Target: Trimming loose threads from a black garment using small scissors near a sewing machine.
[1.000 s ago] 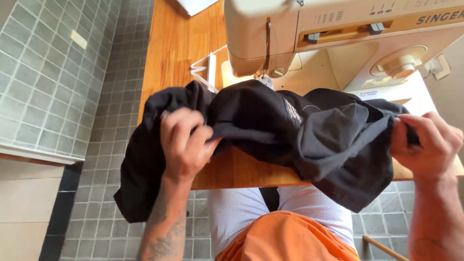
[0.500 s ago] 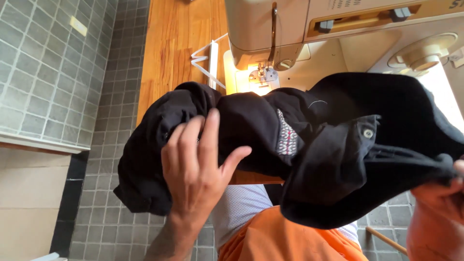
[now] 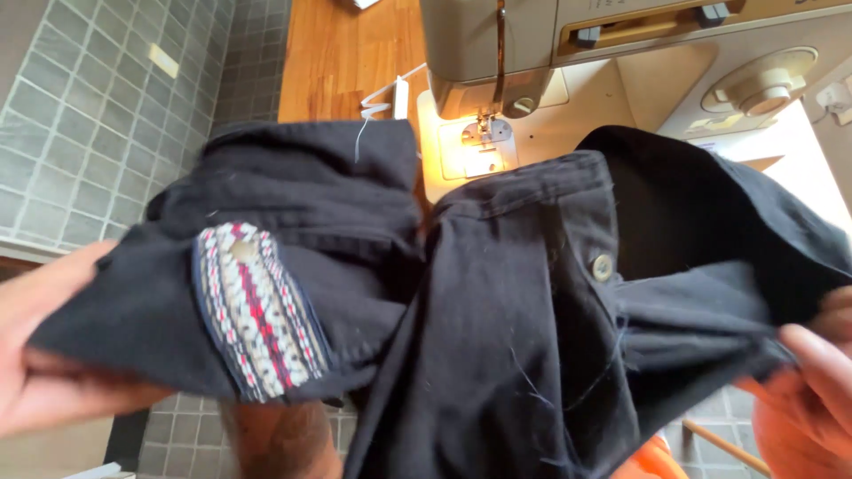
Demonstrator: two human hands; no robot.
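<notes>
While the black garment (image 3: 497,310) is held up close to the camera, it fills most of the view and hides the near edge of the bench (image 3: 342,62). The left hand (image 3: 53,372) is closed on the garment's left edge, with the cloth draped over its fingers. The right hand (image 3: 812,390) is closed on a bunched fold at the garment's right edge. A woven patch (image 3: 257,310) in white, red and dark stripes sits on the left part of the garment, just beside the left hand. A small round metal button (image 3: 603,267) sits near the middle, on a stitched band. Loose threads hang from the lower hem. Beyond the garment, a beige sewing machine (image 3: 568,53) stands on the wooden bench, with its needle area (image 3: 484,133) lit. Grey tiled floor (image 3: 98,115) lies to the left of the bench.
</notes>
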